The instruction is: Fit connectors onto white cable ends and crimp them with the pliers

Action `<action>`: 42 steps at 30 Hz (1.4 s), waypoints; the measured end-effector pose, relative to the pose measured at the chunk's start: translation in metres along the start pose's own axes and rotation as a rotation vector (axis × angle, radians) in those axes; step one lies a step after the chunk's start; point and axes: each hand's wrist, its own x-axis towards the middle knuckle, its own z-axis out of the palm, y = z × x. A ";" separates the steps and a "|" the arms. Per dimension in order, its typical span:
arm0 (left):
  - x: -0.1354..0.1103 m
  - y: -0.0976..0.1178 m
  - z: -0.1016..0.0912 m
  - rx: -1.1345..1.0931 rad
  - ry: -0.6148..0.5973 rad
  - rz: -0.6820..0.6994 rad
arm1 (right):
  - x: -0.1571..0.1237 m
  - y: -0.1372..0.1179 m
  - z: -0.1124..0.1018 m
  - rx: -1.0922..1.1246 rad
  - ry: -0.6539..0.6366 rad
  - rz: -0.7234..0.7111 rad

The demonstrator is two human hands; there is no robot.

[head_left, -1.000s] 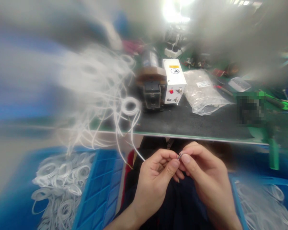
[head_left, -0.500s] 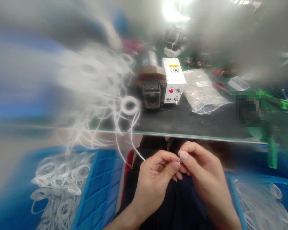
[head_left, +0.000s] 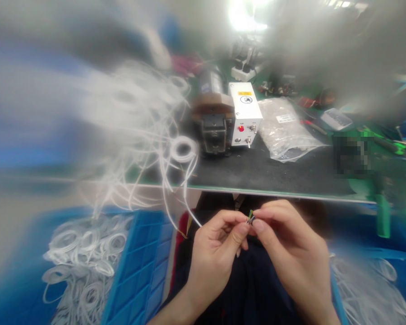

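A dark surface (head_left: pixel 274 175) bears a white box (head_left: pixel 246 111); in front of the box, left hand (head_left: pixel 214 250) and right hand (head_left: pixel 292 246) pinch thin coloured wires (head_left: pixel 251 217), already exposed; what remains can't be told.

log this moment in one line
left hand: pinching thin multicoloured wires; right hand: touching same wires; beyond: boxy white machine, clear plastic bag; lower left: blue plastic crate of coiled white cables

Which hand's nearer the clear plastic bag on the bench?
Right. The right hand is on the near side of the bag, almost straight below it in view; the left hand is farther off, below and to its left.
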 end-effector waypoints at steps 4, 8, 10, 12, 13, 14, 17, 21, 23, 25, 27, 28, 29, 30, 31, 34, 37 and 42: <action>-0.003 0.002 -0.001 0.057 -0.004 0.014 | 0.001 -0.001 0.000 0.020 -0.010 0.028; -0.006 0.004 -0.001 0.096 -0.004 0.038 | 0.003 -0.003 0.000 0.046 -0.027 0.057; -0.006 0.004 0.000 0.079 -0.009 0.034 | 0.004 -0.003 0.001 0.065 -0.037 0.070; -0.006 0.003 0.001 0.068 -0.017 0.037 | 0.004 -0.003 0.001 0.077 -0.045 0.079; -0.007 0.002 0.001 0.069 -0.017 0.044 | 0.004 -0.002 0.001 0.079 -0.043 0.079; -0.007 0.001 0.001 0.075 -0.015 0.054 | 0.005 -0.002 0.001 0.079 -0.039 0.081; -0.009 -0.001 0.000 0.127 0.019 0.077 | 0.004 -0.002 0.001 0.074 -0.033 0.089; -0.010 -0.001 0.000 0.161 0.068 0.107 | 0.003 -0.004 0.001 0.094 -0.035 0.101; -0.009 0.000 0.001 0.129 0.076 0.120 | 0.003 -0.006 0.002 0.109 -0.032 0.108; -0.008 0.000 0.001 0.092 0.089 0.116 | 0.002 -0.007 0.004 0.121 -0.033 0.117; -0.007 -0.001 0.000 0.061 0.094 0.096 | 0.002 -0.008 0.006 0.125 -0.033 0.119; -0.007 -0.003 -0.001 0.043 0.094 0.082 | 0.001 -0.007 0.006 0.123 -0.030 0.116; -0.007 -0.004 -0.001 0.020 0.092 0.071 | 0.000 -0.007 0.007 0.121 -0.026 0.110; -0.007 -0.006 -0.001 -0.006 0.090 0.060 | -0.001 -0.006 0.008 0.119 -0.022 0.104; -0.007 -0.007 -0.002 -0.037 0.091 0.049 | -0.002 -0.004 0.008 0.118 -0.020 0.095; -0.008 -0.010 0.000 -0.124 0.109 0.026 | -0.008 0.002 0.012 0.118 -0.030 0.053; -0.009 -0.010 0.004 -0.145 0.136 0.021 | -0.013 0.007 0.016 0.114 -0.045 0.023; -0.009 -0.009 0.010 -0.083 0.174 0.044 | -0.011 0.008 0.011 0.127 -0.100 0.024</action>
